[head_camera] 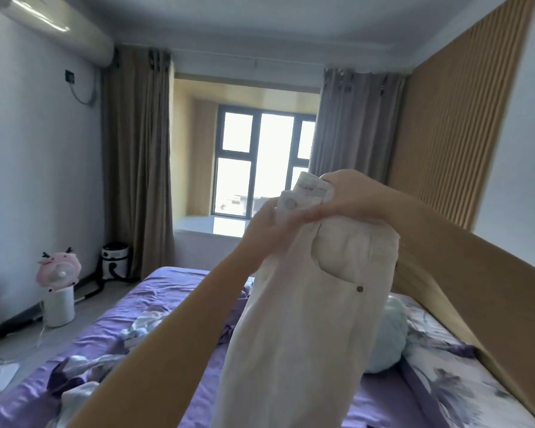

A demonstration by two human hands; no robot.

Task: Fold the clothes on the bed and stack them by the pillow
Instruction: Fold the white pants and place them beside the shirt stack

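I hold a pair of white trousers point(306, 319) up in the air above the bed point(173, 291), waistband at the top and legs hanging down toward me. My right hand point(349, 199) grips the waistband by its label and button. My left hand point(266, 223) pinches the same waistband just to the left. Both forearms reach up from the bottom of the view. More crumpled clothes point(142, 329) lie on the purple sheet at the left. A floral pillow point(454, 366) sits at the right by the headboard.
A pale blue plush cushion point(386, 335) lies beside the pillow, partly hidden by the trousers. The wooden headboard point(491, 304) runs along the right. On the floor at left stand a pink fan on a white cylinder point(59, 291) and a small appliance point(115, 261).
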